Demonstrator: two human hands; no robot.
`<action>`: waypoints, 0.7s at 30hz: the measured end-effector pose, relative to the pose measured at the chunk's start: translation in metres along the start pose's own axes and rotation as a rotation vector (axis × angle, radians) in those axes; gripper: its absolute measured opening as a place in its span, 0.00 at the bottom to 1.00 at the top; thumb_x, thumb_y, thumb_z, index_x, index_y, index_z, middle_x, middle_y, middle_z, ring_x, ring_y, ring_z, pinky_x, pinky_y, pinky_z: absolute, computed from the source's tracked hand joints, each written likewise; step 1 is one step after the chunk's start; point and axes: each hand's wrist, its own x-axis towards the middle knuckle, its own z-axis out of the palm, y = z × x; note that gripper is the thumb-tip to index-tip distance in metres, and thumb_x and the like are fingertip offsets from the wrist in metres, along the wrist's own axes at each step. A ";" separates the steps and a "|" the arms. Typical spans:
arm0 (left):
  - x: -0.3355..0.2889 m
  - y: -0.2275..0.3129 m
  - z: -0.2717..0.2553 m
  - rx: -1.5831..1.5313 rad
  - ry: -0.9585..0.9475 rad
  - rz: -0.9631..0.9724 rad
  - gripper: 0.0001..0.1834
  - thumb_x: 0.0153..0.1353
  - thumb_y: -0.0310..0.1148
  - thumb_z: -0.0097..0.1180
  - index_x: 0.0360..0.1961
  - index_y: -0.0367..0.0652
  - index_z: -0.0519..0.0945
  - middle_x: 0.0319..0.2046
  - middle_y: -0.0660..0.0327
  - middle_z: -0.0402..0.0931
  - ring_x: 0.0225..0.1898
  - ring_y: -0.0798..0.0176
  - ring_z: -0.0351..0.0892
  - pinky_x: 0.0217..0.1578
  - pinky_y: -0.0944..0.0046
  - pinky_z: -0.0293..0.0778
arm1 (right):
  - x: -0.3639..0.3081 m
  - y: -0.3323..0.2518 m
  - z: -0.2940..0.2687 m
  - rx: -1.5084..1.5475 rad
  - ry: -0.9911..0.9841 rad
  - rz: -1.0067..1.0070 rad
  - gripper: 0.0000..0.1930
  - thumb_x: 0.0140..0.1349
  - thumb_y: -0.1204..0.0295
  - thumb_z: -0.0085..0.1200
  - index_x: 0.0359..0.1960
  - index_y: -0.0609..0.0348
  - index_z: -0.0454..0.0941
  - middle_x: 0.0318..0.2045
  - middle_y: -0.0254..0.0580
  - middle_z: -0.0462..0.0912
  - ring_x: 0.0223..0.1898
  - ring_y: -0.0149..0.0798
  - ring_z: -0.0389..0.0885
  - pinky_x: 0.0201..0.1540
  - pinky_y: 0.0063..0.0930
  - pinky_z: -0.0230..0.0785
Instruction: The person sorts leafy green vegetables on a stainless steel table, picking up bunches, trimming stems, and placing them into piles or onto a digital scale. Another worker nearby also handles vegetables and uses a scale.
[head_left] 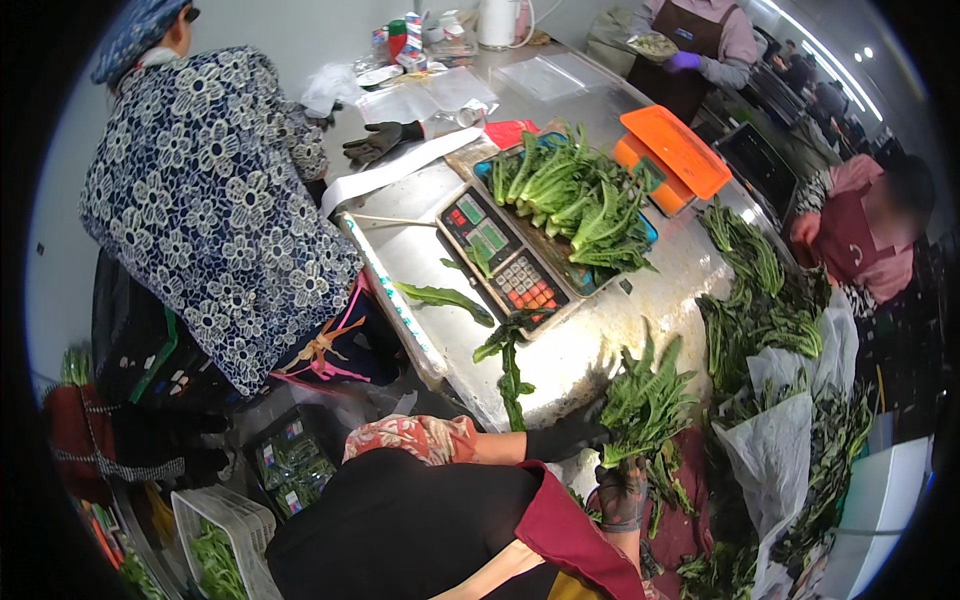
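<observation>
A bunch of long-leaved greens (648, 395) is held upright over the near right part of the metal table, its leaf tips pointing away from me. My left hand (580, 432), in a dark glove, grips it from the left, with its fingertips partly hidden by leaves. Around the cut stem ends, my right hand (622, 492) is closed in a dark, patterned glove. Beyond them stands a digital scale (500, 262) whose blue-edged tray bears a heap of the same greens (575, 195). Loose leaves (450, 298) lie before and beside the scale.
An orange basket scale (680, 155) stands behind the greens. More greens (745, 260) and clear plastic sheeting (770, 450) line the right side. At the left, a co-worker in a flowered jacket (220, 200) stands by the table; a dark glove (383, 140) lies there. Two people are across.
</observation>
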 end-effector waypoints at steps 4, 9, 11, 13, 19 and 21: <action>-0.009 0.047 0.030 0.105 -0.020 0.036 0.41 0.54 0.26 0.55 0.64 0.38 0.44 0.59 0.58 0.55 0.58 0.66 0.58 0.56 0.65 0.58 | 0.012 0.010 -0.048 0.301 -0.236 0.069 0.19 0.57 0.63 0.52 0.49 0.49 0.64 0.39 0.32 0.74 0.38 0.37 0.76 0.36 0.37 0.72; -0.004 0.031 -0.023 0.005 -0.217 0.067 0.23 0.60 0.32 0.49 0.54 0.36 0.62 0.48 0.58 0.68 0.48 0.65 0.67 0.47 0.64 0.67 | -0.004 -0.018 0.034 -0.121 -0.089 -0.166 0.26 0.56 0.56 0.48 0.56 0.46 0.63 0.55 0.34 0.67 0.53 0.42 0.67 0.55 0.44 0.58; -0.005 0.044 -0.014 0.507 -0.151 0.247 0.20 0.60 0.30 0.47 0.53 0.36 0.66 0.47 0.56 0.69 0.48 0.61 0.68 0.47 0.60 0.67 | -0.005 -0.022 0.030 0.214 -0.100 -0.121 0.22 0.54 0.66 0.53 0.52 0.50 0.65 0.52 0.35 0.70 0.54 0.43 0.67 0.54 0.47 0.61; -0.007 0.058 0.001 0.848 -0.182 0.419 0.20 0.60 0.28 0.47 0.54 0.37 0.64 0.48 0.54 0.69 0.49 0.58 0.69 0.48 0.59 0.67 | -0.004 -0.024 0.048 0.103 0.018 -0.202 0.23 0.53 0.71 0.54 0.52 0.54 0.65 0.50 0.40 0.71 0.48 0.43 0.72 0.46 0.44 0.70; -0.012 0.067 0.034 0.551 -0.260 0.439 0.23 0.63 0.30 0.41 0.60 0.46 0.57 0.53 0.60 0.64 0.52 0.63 0.67 0.52 0.58 0.66 | -0.010 -0.019 0.042 0.227 0.162 -0.071 0.25 0.53 0.73 0.55 0.52 0.58 0.61 0.49 0.43 0.71 0.45 0.43 0.75 0.37 0.40 0.72; -0.014 0.068 0.037 0.114 -0.110 0.125 0.27 0.60 0.25 0.45 0.60 0.50 0.58 0.52 0.58 0.65 0.50 0.58 0.69 0.51 0.57 0.66 | -0.016 -0.026 0.062 0.250 0.053 -0.155 0.22 0.55 0.69 0.51 0.52 0.58 0.63 0.47 0.43 0.72 0.41 0.42 0.75 0.37 0.35 0.71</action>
